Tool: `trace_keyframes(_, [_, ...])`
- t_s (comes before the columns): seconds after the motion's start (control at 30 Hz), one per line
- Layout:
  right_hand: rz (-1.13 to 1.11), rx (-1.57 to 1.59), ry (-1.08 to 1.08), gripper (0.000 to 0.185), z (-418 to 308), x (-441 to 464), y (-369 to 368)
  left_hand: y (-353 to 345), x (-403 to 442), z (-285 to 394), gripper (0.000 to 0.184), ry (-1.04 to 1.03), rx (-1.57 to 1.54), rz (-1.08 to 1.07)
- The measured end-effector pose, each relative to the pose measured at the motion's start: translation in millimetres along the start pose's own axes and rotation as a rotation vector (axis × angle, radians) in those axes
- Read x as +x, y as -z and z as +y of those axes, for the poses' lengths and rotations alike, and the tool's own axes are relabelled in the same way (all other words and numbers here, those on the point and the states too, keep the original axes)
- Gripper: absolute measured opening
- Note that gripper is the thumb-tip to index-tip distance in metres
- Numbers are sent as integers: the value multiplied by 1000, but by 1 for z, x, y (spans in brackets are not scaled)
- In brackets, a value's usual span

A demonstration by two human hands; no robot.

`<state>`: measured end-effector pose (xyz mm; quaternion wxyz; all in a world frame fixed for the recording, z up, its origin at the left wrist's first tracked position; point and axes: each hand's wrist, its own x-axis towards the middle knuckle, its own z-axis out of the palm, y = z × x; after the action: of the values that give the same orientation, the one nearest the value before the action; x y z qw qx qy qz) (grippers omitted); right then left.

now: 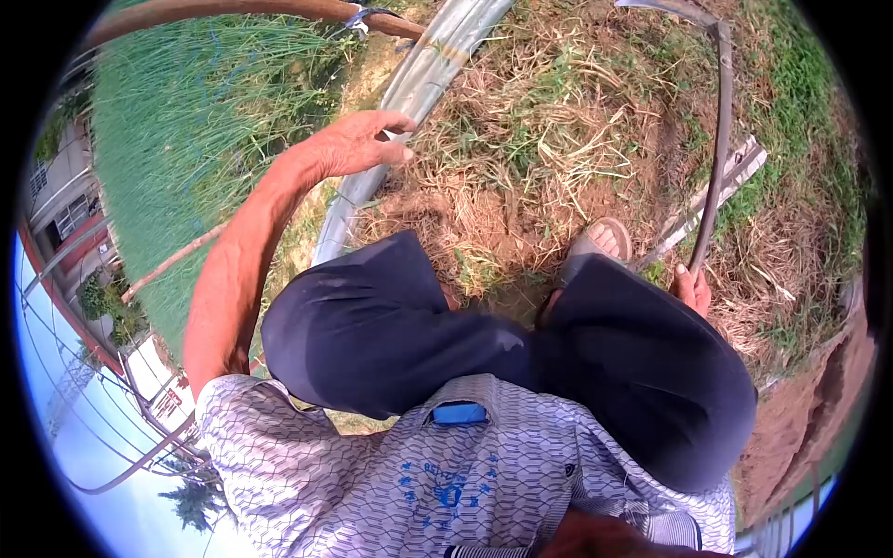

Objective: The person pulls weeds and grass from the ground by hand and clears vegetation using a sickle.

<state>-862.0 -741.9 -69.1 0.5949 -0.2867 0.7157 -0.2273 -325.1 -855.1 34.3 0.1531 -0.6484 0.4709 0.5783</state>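
Our sickle (pixel 722 130) reaches forward past our right foot (pixel 606 238), its near end wrapped in our right hand's (pixel 691 290) grip. Our left hand (pixel 358 144), loosely curled, seemingly empty, hangs over the plastic sheet (pixel 428 79), which a wide swing could tear.

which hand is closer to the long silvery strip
Left. The left hand is over the strip, fingers spread; whether it touches is unclear. The right hand is farther off, to the strip's right, holding the sickle by its handle.
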Motion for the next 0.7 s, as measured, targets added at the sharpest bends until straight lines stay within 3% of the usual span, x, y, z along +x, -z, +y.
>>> trace_keyframes(0.17, [-63, -191, 29, 28, 23, 16, 22, -103, -25, -54, 73, -132, -456, 31])
trace_keyframes(0.2, [-69, -241, 39, 29, 20, 19, 24, -134, 2, -63, 78, 76, 33, -41])
trace_keyframes(0.23, [-79, -288, 54, 29, 17, 24, 27, -162, 9, -78, 77, 60, 116, -21])
trace_keyframes(0.3, [-106, -392, 79, 30, 10, 35, 31, -200, 7, -82, 54, 27, 282, 270])
trace_keyframes(0.37, [-139, -491, 110, 31, 0, 45, 32, -199, 13, -86, 34, -5, 50, 352])
trace_keyframes(0.4, [-153, -537, 130, 32, -5, 50, 32, -201, 40, -103, 29, -19, 98, 328])
trace_keyframes(0.43, [-169, -580, 149, 32, -11, 56, 32, -219, 78, -143, 28, -321, 65, 467])
trace_keyframes(0.47, [-184, -625, 164, 33, -17, 62, 33, -226, 100, -145, 30, -402, -169, 551])
trace_keyframes(0.6, [-219, -776, 210, 35, -34, 79, 34, -191, 72, -91, 31, -454, -477, 429])
trace_keyframes(0.7, [-249, -864, 243, 37, -43, 93, 33, -186, 63, -83, 33, -672, -667, 577])
